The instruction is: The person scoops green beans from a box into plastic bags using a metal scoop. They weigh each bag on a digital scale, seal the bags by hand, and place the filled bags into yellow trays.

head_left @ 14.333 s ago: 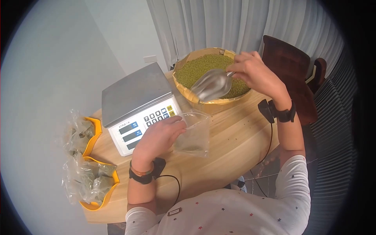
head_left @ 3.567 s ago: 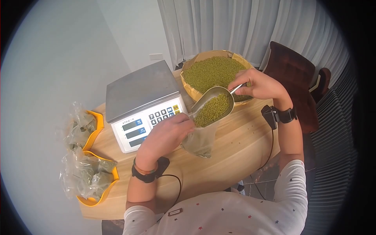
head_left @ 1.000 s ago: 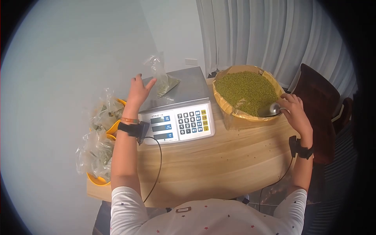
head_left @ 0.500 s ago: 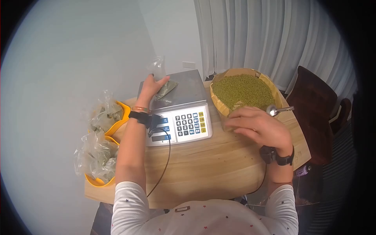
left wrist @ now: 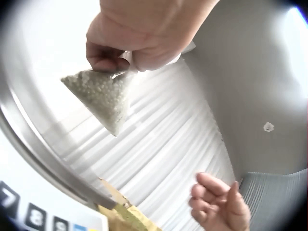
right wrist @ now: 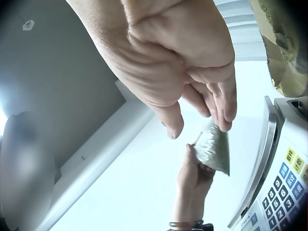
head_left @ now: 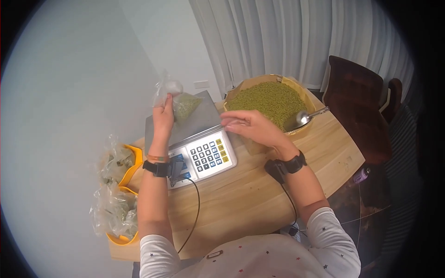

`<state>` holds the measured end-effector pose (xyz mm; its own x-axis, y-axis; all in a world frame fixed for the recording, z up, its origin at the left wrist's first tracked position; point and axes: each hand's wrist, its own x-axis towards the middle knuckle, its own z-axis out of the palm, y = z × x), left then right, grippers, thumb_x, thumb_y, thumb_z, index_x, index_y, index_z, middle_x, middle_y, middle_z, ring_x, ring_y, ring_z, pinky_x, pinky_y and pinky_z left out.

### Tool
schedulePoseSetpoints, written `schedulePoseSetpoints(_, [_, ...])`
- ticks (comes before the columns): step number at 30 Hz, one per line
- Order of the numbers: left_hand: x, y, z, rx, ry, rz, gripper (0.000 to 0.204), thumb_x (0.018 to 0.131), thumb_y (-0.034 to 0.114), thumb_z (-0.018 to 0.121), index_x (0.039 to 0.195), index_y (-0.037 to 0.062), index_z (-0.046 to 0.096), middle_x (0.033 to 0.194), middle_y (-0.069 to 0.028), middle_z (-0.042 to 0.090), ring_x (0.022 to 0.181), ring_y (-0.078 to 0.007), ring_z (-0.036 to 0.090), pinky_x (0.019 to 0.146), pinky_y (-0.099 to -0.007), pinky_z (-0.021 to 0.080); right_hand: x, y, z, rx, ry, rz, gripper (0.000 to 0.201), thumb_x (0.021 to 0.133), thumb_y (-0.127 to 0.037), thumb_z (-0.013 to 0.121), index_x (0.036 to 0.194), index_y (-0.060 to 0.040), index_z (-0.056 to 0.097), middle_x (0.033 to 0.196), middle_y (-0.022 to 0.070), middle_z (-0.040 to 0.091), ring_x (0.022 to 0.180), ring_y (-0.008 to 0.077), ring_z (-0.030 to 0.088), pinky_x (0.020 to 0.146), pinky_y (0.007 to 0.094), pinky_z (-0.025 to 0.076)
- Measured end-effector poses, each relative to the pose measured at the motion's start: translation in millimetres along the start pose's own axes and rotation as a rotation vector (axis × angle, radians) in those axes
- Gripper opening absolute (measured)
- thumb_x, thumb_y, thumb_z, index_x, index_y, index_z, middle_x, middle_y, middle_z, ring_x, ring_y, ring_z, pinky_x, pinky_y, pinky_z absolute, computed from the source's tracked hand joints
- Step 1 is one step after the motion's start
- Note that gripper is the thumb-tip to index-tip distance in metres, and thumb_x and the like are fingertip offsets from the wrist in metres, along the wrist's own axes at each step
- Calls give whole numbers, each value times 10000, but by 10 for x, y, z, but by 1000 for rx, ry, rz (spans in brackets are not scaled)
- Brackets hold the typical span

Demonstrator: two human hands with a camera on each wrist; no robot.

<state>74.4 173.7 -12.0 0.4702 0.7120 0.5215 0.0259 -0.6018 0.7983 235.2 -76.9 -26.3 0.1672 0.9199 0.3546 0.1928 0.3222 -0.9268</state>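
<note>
A clear plastic bag [head_left: 187,107] with green beans gathered in its bottom is gripped by my left hand [head_left: 162,123], over the scale's metal platform [head_left: 207,121]. In the left wrist view the fingers and thumb pinch the bag [left wrist: 103,94] just above the beans, and its filled corner hangs down. My right hand [head_left: 254,129] hovers at the platform's right front edge with nothing in it. Its fingers reach toward the bag, relaxed and slightly bent, as the right wrist view shows. A metal scoop [head_left: 303,118] lies in the bean box, its handle sticking out over the rim.
A paper-lined box [head_left: 307,129] full of green beans stands right of the scale [head_left: 211,156]. At the table's left edge, yellow holders [head_left: 130,172] bear several filled bags [head_left: 121,211]. A cable [head_left: 197,199] runs from the left wrist across the table [head_left: 241,199]. A chair [head_left: 354,109] stands at the right.
Earlier, beans were scooped into the bag. Since then, my right hand has let go of the scoop in the box and moved left; my left hand has gripped the bag resting on the scale.
</note>
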Motion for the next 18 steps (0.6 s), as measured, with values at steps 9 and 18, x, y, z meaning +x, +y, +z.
schedulePoseSetpoints(9, [-397, 1162, 820, -403, -332, -55, 447, 1072, 372, 396, 1212, 27, 643, 804, -29, 647, 586, -64, 543, 542, -208, 472, 65, 69, 24, 418, 248, -231, 661, 932, -249, 696, 1440, -6, 349, 1279, 123, 558, 1095, 196, 592, 932, 322, 505])
schedulePoseSetpoints(18, [-219, 1239, 1274, -241, -281, 87, 662, 921, 429, 671, 1369, -6, 452, 959, -104, 622, 784, -152, 603, 693, -287, 523, -178, -64, -836, 305, 508, -131, 425, 889, -146, 730, 1223, 12, 521, 1109, 104, 639, 954, 175, 646, 815, 312, 552])
